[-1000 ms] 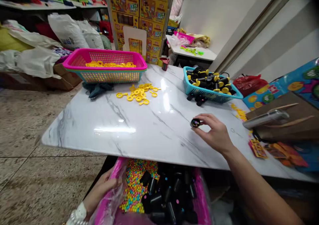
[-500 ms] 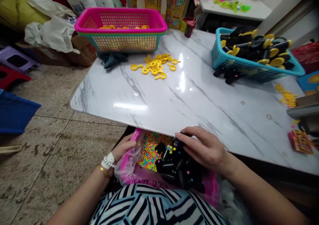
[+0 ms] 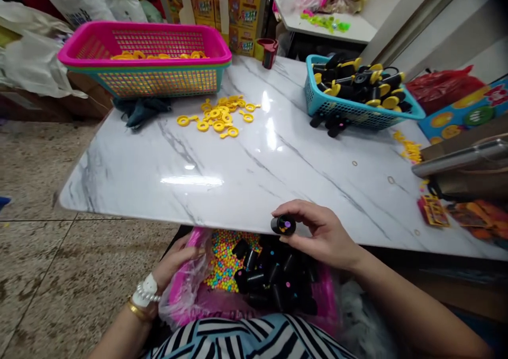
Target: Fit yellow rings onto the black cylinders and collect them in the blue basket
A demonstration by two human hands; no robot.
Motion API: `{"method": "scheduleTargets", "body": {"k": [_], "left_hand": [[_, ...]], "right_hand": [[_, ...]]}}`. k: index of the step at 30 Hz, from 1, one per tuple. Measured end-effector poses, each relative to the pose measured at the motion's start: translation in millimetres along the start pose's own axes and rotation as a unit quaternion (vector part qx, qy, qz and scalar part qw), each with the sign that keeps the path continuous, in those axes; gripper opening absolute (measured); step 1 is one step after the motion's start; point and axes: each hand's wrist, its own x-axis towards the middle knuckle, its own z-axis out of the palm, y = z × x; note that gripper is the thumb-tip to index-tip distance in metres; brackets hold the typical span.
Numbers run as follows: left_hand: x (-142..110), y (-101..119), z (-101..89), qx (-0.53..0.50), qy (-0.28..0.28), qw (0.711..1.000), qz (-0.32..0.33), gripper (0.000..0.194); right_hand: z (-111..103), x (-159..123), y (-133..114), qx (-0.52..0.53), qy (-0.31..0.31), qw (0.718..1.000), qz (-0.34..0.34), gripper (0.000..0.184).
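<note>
My right hand (image 3: 317,234) pinches a black cylindrical cup (image 3: 277,224) between thumb and fingers at the table's front edge. The cup lies tilted with its open end toward me; a purple bead and some yellow show inside. My left hand (image 3: 177,262) is closed around the left rim of a pink basket (image 3: 180,293) below the table edge, over its clear plastic lining. Within the basket, small coloured beads (image 3: 224,258) fill the left side. Several more black cups (image 3: 273,279) lie jumbled on the right, some with beads in their mouths.
Yellow ring-shaped pieces (image 3: 218,116) lie loose on the marble-patterned table (image 3: 130,163). Stacked pink and teal baskets (image 3: 159,81) hold more. A blue basket (image 3: 357,105) of black-and-yellow pieces stands back right, with black cups before it. A metal cylinder (image 3: 460,158) lies far right.
My right hand moved from above the table down to the basket, where beads showed below the cup's mouth. It has since lifted slightly, turning the mouth toward me. My left hand stayed on the rim.
</note>
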Motion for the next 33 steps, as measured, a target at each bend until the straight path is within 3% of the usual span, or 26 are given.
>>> {"method": "scheduleTargets", "body": {"k": [3,6,9,13,16,19,22,24,27,31,33], "left_hand": [[4.0,2.4,0.6,0.010,-0.005,1.000,0.008,0.041],[3.1,2.1,1.4,0.015,0.000,1.000,0.015,0.037],[-4.9,1.1,0.1,0.011,0.009,0.999,0.034,0.037],[-16.9,0.1,-5.5,0.006,0.016,0.998,0.059,0.044],[-19.0,-3.1,-8.4,0.014,0.020,0.997,0.069,0.043],[-18.0,-8.4,-9.1,0.009,0.016,0.997,0.080,0.041],[-19.0,-12.5,-10.0,0.008,0.019,0.996,0.085,0.040],[-20.7,-14.0,-11.0,0.008,0.019,0.996,0.081,0.042],[-21.7,-15.8,-13.0,0.009,0.014,0.997,0.082,0.043],[-18.4,-18.1,-15.2,0.014,0.013,0.995,0.093,0.042],[-16.3,-17.3,-15.8,0.002,0.010,0.996,0.085,0.042]], "right_hand": [[22.4,-4.1,-6.8,-0.005,-0.014,1.000,0.006,0.031],[54.1,-5.9,-7.9,0.036,-0.079,0.996,-0.007,0.032],[84.5,-2.9,3.8,0.035,-0.119,0.991,-0.042,0.032],[115.0,7.6,27.3,-0.067,-0.135,0.982,-0.116,0.032],[133.6,16.3,34.5,-0.207,-0.202,0.949,-0.128,0.030],[150.3,22.3,30.2,-0.353,-0.276,0.884,-0.133,0.023],[160.7,24.6,23.4,-0.387,-0.310,0.853,-0.163,0.019],[161.2,24.9,22.3,-0.352,-0.324,0.864,-0.154,0.016],[152.0,23.5,26.1,-0.215,-0.333,0.911,-0.112,0.020],[132.6,13.4,29.3,0.024,-0.302,0.949,-0.087,0.035],[123.3,5.3,24.6,0.073,-0.265,0.960,-0.053,0.034]]}}
